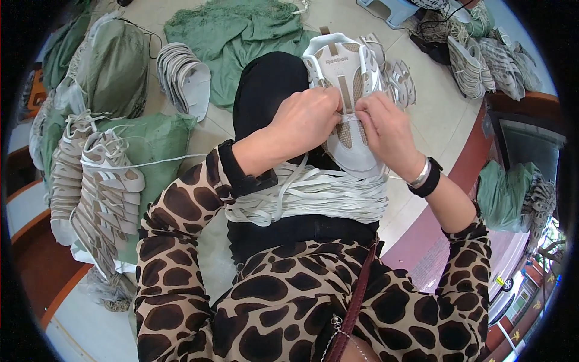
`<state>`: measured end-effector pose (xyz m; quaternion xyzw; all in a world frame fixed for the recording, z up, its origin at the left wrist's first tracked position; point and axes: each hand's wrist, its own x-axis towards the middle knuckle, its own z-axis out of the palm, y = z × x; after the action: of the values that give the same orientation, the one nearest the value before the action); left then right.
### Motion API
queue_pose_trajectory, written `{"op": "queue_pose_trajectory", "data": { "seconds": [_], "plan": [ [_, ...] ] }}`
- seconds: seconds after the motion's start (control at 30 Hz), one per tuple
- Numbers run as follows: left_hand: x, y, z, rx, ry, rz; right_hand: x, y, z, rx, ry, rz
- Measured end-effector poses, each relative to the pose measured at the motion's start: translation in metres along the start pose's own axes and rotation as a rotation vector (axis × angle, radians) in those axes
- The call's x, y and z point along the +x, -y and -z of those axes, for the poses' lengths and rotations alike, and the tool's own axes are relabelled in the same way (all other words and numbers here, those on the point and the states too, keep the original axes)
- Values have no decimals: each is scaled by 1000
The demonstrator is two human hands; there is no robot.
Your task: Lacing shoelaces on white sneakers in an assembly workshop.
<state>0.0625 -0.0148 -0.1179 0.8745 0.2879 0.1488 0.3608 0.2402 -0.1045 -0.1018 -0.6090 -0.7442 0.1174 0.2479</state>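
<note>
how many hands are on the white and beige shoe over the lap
2. The left hand is at the left of the shoe's middle, the right hand at its right; no other hands show.

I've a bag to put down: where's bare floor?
Bare floor lies between the shoe upper and maroon strip, and between the green cloth and stuffed sack. Crowded: the lap with white laces, the left with stacked uppers.

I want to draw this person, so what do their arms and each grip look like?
The left sleeve and right sleeve are tan with big dark-brown patches, like giraffe spots. The left wrist has a black band. The right wrist has a silvery bracelet beside another black band. The left grip and right grip wear no gloves.
</note>
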Motion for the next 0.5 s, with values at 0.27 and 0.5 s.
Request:
{"op": "queue_pose_trajectory", "data": {
  "seconds": [0.27,0.5],
  "plan": [
    [-4,-2,1,-22,-9,10,0,2,15,-63,62,-11],
    [-1,-1,0,0,5,19,3,3,6,-145,62,-22]
  ]
}}
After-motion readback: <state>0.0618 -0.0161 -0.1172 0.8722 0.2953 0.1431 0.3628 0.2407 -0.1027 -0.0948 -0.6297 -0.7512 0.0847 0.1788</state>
